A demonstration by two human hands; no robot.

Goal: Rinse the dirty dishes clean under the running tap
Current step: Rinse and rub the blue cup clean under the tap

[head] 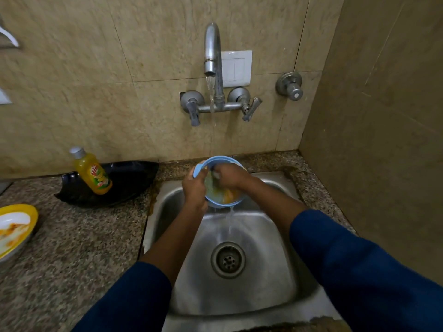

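Observation:
A light blue bowl (221, 161) with yellow-orange residue inside is held above the back of the steel sink (275, 271), under the stream from the wall tap (212, 51). My left hand (194, 188) grips the bowl's left rim. Inside the bowl, my right hand (230, 174) presses its fingers against the inner surface. Water pours over the bowl's front edge and falls toward the drain (228, 259). A dirty yellow-rimmed plate (16, 226) with orange smears lies on the counter at the far left.
A yellow dish-soap bottle (92, 172) leans on a black leaf-shaped tray (124, 180) left of the sink. Speckled granite counter (79, 248) surrounds the sink. Tiled walls stand behind and to the right, with a second valve (290, 86) on the back wall.

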